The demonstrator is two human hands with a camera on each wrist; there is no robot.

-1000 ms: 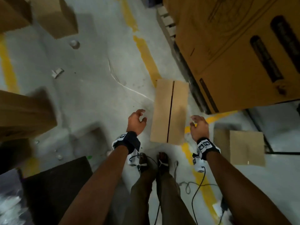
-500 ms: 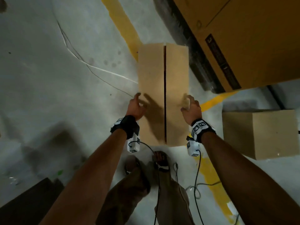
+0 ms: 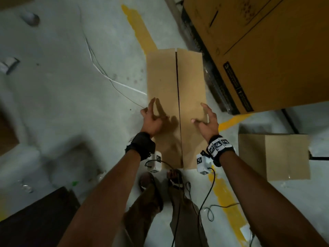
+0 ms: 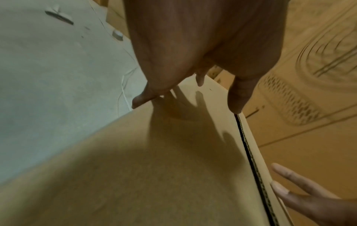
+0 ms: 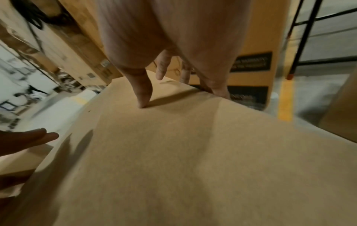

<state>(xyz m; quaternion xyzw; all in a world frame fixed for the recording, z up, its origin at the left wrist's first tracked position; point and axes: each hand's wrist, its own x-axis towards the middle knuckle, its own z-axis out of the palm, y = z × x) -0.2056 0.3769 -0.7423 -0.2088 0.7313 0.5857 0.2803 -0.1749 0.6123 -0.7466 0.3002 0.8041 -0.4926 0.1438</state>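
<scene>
A long, narrow cardboard box (image 3: pixel 162 77) lies on the concrete floor just ahead of my feet, its two top flaps meeting at a dark seam down the middle. My left hand (image 3: pixel 153 115) is over the left flap with fingers spread; in the left wrist view the little finger (image 4: pixel 139 100) reaches the box's left edge (image 4: pixel 154 168). My right hand (image 3: pixel 206 120) is over the right flap, fingers also spread. In the right wrist view its thumb (image 5: pixel 142 97) touches the box top (image 5: pixel 173 152). Neither hand holds anything.
A very large printed carton (image 3: pixel 267 50) stands close along the box's right side. A small cardboard box (image 3: pixel 274 157) sits on the floor to the right. Yellow floor lines (image 3: pixel 140 31), a white strap (image 3: pixel 106 75), cables (image 3: pixel 204 202) by my feet, and a dark slab (image 3: pixel 35 220) at lower left.
I have bent closer to the long box. Both hands moved forward from beside its near end to above its top flaps, with fingers spreading.
</scene>
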